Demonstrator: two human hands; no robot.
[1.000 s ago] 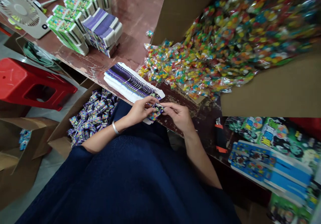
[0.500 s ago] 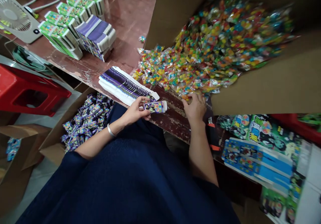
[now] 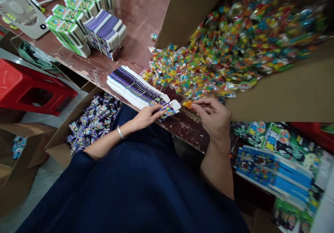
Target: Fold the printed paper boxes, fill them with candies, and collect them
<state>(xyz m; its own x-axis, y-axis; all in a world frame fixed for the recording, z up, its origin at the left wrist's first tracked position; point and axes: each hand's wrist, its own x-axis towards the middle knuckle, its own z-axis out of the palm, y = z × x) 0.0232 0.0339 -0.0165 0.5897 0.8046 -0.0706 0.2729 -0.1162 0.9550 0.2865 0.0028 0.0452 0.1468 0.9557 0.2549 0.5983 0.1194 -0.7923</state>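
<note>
At the near edge of the bench, the left hand grips a small carton while the right hand pinches what appears to be a candy packet.

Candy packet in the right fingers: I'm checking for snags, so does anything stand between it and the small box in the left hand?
Nothing visible stands between the candy packet and the small box; its white flap faces the packet.

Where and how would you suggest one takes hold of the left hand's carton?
The carton is probably best pinched at its left end, from the left, as the left hand holds it; its white flap sticks out at the right, where a grip might bend it.
</note>
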